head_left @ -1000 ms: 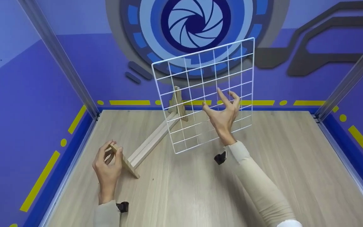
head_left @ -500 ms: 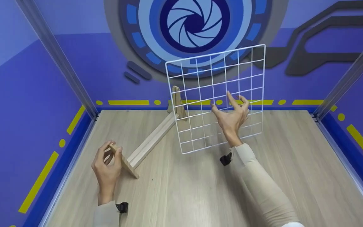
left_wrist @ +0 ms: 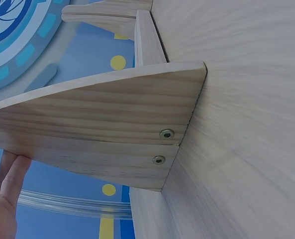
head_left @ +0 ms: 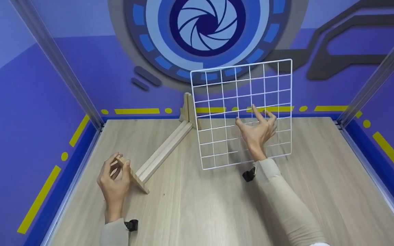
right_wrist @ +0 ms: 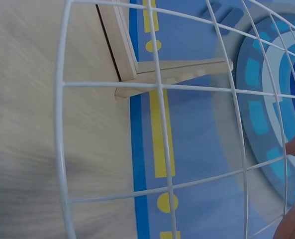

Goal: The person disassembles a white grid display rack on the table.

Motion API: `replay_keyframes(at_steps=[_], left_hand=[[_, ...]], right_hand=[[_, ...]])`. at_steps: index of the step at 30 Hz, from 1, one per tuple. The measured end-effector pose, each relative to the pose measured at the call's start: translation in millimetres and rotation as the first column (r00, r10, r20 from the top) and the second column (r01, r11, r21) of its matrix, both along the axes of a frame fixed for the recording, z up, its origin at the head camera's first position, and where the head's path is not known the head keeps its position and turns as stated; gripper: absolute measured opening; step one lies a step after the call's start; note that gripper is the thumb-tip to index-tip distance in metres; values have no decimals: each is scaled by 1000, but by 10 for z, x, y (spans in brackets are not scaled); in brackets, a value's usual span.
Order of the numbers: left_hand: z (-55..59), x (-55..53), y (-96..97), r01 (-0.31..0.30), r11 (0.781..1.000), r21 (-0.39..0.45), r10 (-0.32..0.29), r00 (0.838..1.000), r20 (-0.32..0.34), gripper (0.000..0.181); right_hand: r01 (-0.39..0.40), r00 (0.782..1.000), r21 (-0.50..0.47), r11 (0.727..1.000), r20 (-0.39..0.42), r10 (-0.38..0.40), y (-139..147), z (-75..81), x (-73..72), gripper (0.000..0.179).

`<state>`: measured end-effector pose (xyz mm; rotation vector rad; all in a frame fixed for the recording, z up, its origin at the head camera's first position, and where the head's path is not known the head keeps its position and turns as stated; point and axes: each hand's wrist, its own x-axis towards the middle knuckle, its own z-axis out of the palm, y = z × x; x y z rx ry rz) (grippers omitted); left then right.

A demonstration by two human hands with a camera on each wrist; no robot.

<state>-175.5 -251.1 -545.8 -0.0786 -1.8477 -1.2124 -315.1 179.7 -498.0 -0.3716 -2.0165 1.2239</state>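
Observation:
My left hand (head_left: 115, 188) pinches the top of the near end panel of a pale wooden stand (head_left: 165, 150), whose beam runs back to another end piece. In the left wrist view that end panel (left_wrist: 97, 119) stands on the table, two bolt heads near its foot. To the right, my right hand (head_left: 257, 135) holds a white wire grid panel (head_left: 241, 65) by its middle wires, thumb and fingers spread across the mesh. The grid is nearly upright and appears raised off the table. In the right wrist view its wires (right_wrist: 60, 139) partly cover the stand's far end.
A light wood-grain table (head_left: 197, 212) lies under everything. Blue printed walls (head_left: 327, 92) enclose its back and sides, with metal posts (head_left: 60, 65) at the corners.
My right hand has moved the grid panel right and lower, and the grid's top edge has become more level. The left hand and wooden stand have stayed almost in place.

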Motion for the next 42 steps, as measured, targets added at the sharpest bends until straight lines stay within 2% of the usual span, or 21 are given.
replay_keyframes(at_steps=[5, 8, 14, 28, 35, 42], left_hand=[[157, 67, 90, 0, 1000, -3, 0, 1000, -17, 41], [208, 95, 126, 11, 1000, 7, -10, 1000, -21, 40], [191, 91, 134, 17, 1000, 25, -16, 999, -31, 41], [216, 106, 129, 1, 1000, 4, -1, 1000, -31, 42], [182, 98, 127, -3, 1000, 8, 3, 1000, -22, 43], [196, 93, 128, 12, 1000, 13, -11, 999, -33, 42]], right_hand=[[22, 999, -2, 1000, 43, -22, 66, -64, -13, 72], [35, 997, 9, 999, 67, -35, 104, -99, -17, 73], [41, 992, 46, 998, 117, -46, 160, -167, 4, 73], [84, 958, 22, 996, 274, -87, 249, -293, 15, 73], [98, 936, 33, 995, 336, -103, 270, -349, 9, 74], [102, 904, 44, 994, 414, -111, 279, -399, 17, 75]])
